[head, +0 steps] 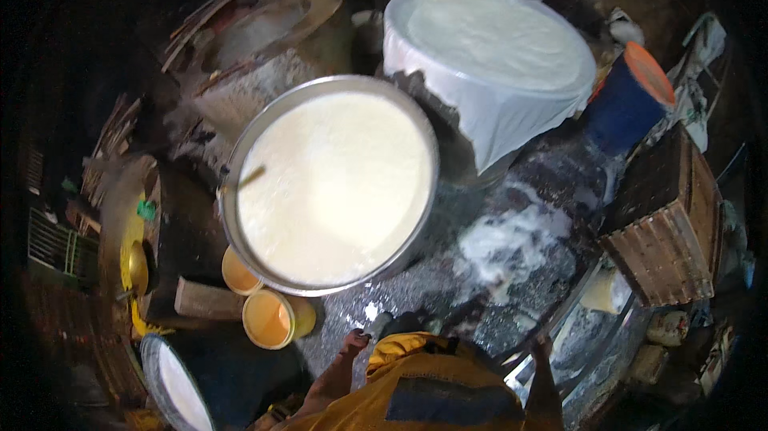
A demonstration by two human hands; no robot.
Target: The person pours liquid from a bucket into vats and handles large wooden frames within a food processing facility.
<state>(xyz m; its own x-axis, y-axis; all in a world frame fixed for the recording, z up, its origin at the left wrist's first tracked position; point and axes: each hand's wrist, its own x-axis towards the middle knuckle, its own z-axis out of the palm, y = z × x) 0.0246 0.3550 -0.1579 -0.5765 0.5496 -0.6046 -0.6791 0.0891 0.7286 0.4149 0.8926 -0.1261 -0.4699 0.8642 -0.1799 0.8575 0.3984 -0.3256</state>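
My left hand hangs low in front of my yellow shirt, over the wet floor, with its fingers loosely curled; nothing visible is in it. On the right side my right hand is beside a metal frame; blur and shadow hide whether it grips the frame. Ahead stands a large round metal vat, filled with creamy white liquid. A short stick pokes out of the liquid near the left rim. Behind it to the right, a white cloth drapes over another wide vessel holding pale liquid.
Two yellowish buckets stand close to the vat's lower left. A wide vessel with white contents is at bottom left. White foam covers part of the wet floor. At right are a wooden crate and a blue barrel.
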